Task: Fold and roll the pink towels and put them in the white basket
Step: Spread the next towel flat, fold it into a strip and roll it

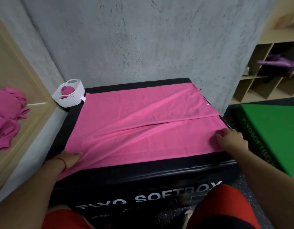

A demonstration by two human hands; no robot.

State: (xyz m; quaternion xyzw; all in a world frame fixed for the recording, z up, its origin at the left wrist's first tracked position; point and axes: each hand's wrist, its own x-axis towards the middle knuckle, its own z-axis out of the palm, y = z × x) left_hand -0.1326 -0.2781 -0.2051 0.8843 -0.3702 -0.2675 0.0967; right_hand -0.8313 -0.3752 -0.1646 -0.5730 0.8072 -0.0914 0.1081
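A black padded soft box [143, 169] below a grey concrete wall [143, 38] carries the spread pink cloth towel [143, 121]. The left hand [71, 158] presses flat on its edge; the right hand [230, 139] grips its corner. A white woven basket [72, 98] stands beyond the left hand.

Place: a gym or fitness room
Signs: black soft plyo box [143, 172], green plyo box [275, 138], speckled rubber floor [231, 110], wooden cubbies [261, 86]
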